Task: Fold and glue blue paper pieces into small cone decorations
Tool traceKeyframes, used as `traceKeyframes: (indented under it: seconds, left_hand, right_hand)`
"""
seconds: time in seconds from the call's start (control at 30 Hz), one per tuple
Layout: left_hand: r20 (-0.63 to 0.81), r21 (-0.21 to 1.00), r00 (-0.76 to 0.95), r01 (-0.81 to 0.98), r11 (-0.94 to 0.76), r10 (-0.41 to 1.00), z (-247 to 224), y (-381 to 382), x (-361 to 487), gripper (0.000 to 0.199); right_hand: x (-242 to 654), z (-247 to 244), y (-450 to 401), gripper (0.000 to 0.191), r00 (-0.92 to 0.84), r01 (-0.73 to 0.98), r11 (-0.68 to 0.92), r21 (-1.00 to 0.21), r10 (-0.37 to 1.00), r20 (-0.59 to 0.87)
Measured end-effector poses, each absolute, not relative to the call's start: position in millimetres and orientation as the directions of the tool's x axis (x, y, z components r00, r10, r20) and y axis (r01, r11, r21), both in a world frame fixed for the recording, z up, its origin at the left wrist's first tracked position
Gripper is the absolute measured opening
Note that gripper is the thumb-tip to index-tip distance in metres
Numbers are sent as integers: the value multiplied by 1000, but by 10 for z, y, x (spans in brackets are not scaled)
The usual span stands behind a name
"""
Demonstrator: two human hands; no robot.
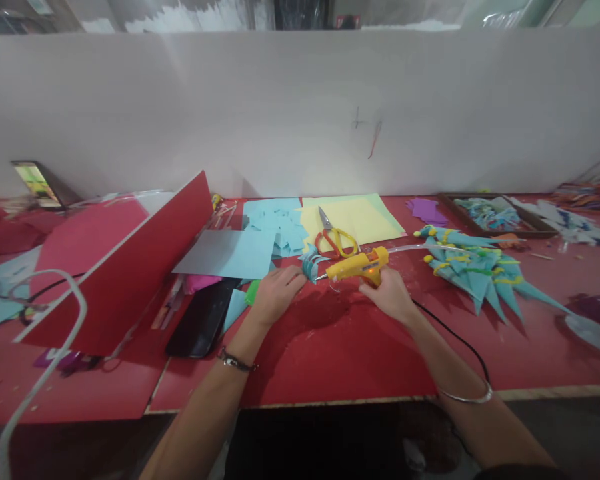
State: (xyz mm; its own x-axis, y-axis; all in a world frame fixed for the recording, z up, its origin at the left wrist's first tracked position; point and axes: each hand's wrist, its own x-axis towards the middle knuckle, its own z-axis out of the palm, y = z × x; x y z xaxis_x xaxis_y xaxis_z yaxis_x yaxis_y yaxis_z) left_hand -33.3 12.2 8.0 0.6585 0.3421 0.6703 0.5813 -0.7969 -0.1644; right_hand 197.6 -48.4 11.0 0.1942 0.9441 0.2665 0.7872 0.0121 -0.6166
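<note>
My right hand point(391, 293) is wrapped round the handle of a yellow hot glue gun point(353, 266), with a clear glue stick point(410, 247) poking out of its back end. The gun's metal nozzle points left and meets, or nearly meets, a small piece of curled blue paper point(310, 264). That paper is pinched in the closed fingers of my left hand point(279, 291). Just behind the gun, scissors point(336, 240) with red and yellow handles lie on pale yellow paper point(370, 220).
Blue paper pieces point(279, 229) and a blue sheet point(230, 253) lie at the back left, near a black phone point(203, 320) and a leaning red board point(145, 280). Rightward are a folded blue paper ornament point(473, 270), purple papers point(427, 211) and a tray point(535, 229). A black cord point(455, 332) trails beside my right arm.
</note>
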Motion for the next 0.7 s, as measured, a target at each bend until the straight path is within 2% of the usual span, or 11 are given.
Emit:
traceKeyframes:
  seconds: [0.7]
  left_hand:
    - [695, -90, 621, 575, -813, 363, 76, 121, -327, 18]
  right_hand:
    - [2004, 92, -463, 14, 238, 820, -35, -572, 929, 284]
